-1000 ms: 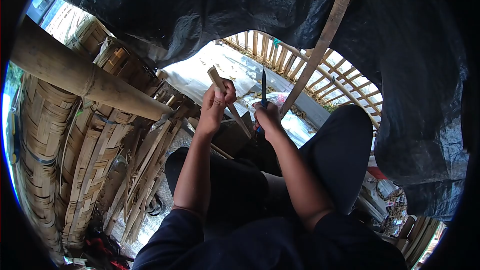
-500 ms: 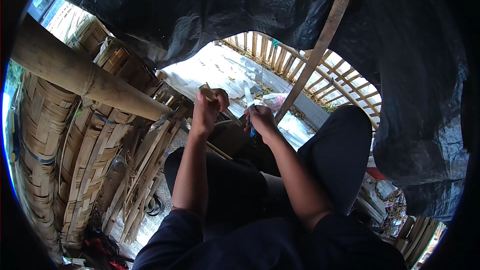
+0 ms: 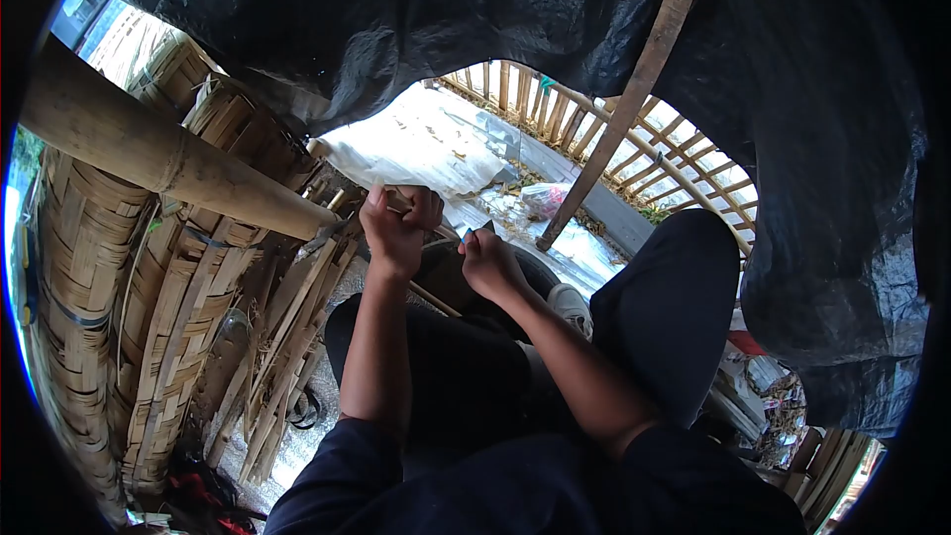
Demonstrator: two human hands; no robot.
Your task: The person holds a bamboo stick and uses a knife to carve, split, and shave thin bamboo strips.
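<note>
My left hand (image 3: 400,230) is closed around a short pale bamboo piece (image 3: 398,201), which shows between thumb and fingers. A little lower and to the right, my right hand (image 3: 489,263) is closed on a knife. Only a small blue part of the knife (image 3: 469,235) shows beside the thumb now; its blade cannot be made out. The two hands are apart, in front of my bent knees. Below them lies a dark round container (image 3: 446,275), partly hidden by my hands and legs.
Woven bamboo baskets (image 3: 89,287) and split bamboo strips (image 3: 287,347) stand at the left, under a thick bamboo pole (image 3: 178,163). Black plastic sheeting (image 3: 396,20) hangs overhead and right. A wooden slat (image 3: 634,89) slants down ahead, before a bamboo lattice fence (image 3: 684,163).
My right hand has moved down and left and turned, so the upright knife blade no longer shows. My left hand has dropped slightly and moved left with the bamboo piece.
</note>
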